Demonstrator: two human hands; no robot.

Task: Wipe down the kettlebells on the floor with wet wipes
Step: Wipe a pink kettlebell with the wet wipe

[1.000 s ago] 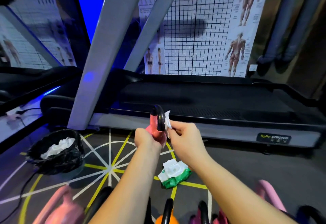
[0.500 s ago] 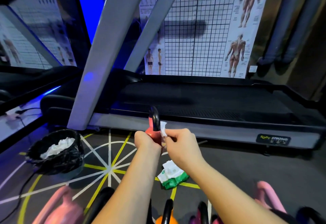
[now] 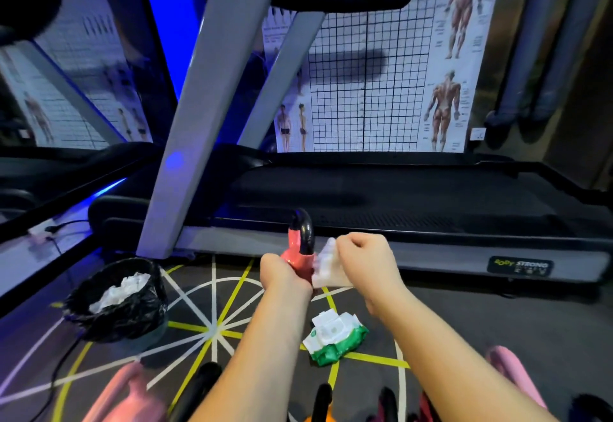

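Gripping the kettlebell (image 3: 296, 250) aloft, left hand (image 3: 282, 272) steadies it so right hand (image 3: 366, 255), pinching a wet wipe (image 3: 326, 267), can rub it.

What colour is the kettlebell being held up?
The kettlebell is red-pink with a glossy black handle; the head view shows it best.

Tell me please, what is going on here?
A person is cleaning gym weights. The left hand holds a red kettlebell up off the floor, and the right hand pinches a white wet wipe at its side. An open pack of wipes lies on the floor below, a bin with used wipes stands to the left, and more kettlebells wait along the near edge.
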